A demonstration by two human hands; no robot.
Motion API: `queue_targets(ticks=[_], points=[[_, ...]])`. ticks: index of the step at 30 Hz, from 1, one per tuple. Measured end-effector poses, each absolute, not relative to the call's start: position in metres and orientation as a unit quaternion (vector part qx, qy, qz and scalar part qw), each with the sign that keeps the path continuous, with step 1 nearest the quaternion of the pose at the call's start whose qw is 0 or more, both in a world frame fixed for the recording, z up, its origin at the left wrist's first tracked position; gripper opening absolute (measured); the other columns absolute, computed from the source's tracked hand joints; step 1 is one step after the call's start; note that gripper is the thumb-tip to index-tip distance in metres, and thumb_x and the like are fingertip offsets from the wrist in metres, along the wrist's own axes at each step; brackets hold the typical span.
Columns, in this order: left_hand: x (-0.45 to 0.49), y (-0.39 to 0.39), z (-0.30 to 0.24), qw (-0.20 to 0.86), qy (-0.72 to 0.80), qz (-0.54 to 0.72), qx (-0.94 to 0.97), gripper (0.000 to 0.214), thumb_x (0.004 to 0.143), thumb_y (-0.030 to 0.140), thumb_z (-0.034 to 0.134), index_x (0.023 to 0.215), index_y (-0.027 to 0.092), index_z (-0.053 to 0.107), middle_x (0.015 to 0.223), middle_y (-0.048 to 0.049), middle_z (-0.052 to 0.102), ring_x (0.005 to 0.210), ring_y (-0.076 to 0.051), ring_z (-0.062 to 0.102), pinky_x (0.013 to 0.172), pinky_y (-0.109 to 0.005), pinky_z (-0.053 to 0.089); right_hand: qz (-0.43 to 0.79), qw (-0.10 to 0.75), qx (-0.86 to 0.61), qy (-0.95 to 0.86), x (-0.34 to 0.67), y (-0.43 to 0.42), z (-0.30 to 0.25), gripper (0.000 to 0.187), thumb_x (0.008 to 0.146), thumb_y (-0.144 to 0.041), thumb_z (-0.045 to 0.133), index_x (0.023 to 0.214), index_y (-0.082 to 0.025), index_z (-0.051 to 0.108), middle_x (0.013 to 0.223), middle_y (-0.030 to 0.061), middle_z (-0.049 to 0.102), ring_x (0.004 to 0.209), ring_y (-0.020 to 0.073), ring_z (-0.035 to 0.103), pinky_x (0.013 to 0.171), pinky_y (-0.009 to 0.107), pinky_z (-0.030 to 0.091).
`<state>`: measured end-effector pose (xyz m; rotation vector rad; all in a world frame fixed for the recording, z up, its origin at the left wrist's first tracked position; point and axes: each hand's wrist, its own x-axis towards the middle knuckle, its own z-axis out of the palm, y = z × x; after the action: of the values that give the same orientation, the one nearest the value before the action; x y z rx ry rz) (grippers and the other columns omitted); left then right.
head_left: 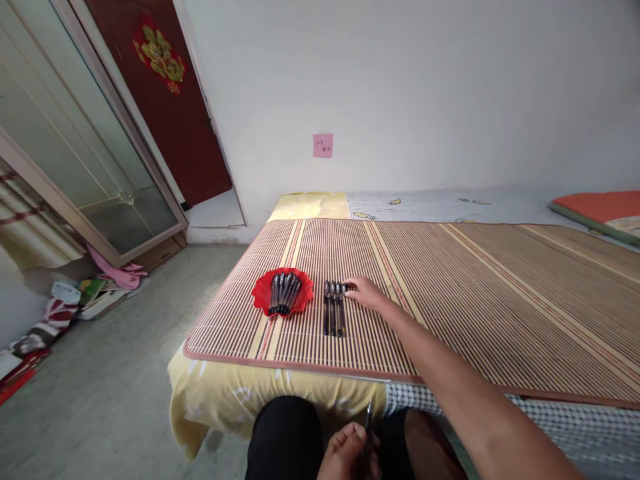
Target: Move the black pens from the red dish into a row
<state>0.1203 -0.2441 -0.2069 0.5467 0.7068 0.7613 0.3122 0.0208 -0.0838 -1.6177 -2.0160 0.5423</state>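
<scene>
My left hand [347,450] is closed around a dark pen [369,417] above my lap, its pointed end upward with no cap on it. My right hand [366,293] reaches over the striped mat [450,320], fingertips pinched at a small dark piece that looks like a pen cap [345,288]. This piece sits at the upper right of several black pens [333,310] laid side by side. Left of the row is a red scalloped plate [257,293] with more black pens [284,293] bunched on it. My right fingertips partly hide the small piece.
The mat covers a bed with a yellow sheet [230,393] along its front edge. A folded orange and green item [600,210] lies at far right. A pink note [323,145] is on the wall. Clothes and papers [65,307] lie on the floor at left.
</scene>
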Motion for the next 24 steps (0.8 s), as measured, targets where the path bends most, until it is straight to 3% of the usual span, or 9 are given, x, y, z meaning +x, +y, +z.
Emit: queue_targets(ticks=[7,24], points=[[0.114,-0.245,-0.196,0.842,0.322,0.344,0.262,0.051,0.072,0.065,0.077,0.077,0.015,0.066,0.052,-0.0002,0.061,0.036,-0.008,0.043,0.040,-0.024,0.017,0.199,0.256,-0.594,-0.737,0.310,0.018,-0.080,0.032,0.083,-0.019,0.070,0.115,-0.020,0.072,0.116,0.0089,0.072,0.106,0.0242,0.066,0.091,0.035,0.049],[0.113,-0.245,-0.200,0.850,0.308,0.343,0.255,0.052,0.073,0.065,0.078,0.079,0.014,0.067,0.054,-0.0001,0.063,0.036,-0.007,0.041,0.039,-0.023,0.016,0.217,0.256,-0.609,-0.719,0.308,0.014,-0.078,0.032,0.085,-0.019,0.069,0.117,-0.018,0.071,0.119,0.0103,0.071,0.108,0.0234,0.067,0.093,0.036,0.051]])
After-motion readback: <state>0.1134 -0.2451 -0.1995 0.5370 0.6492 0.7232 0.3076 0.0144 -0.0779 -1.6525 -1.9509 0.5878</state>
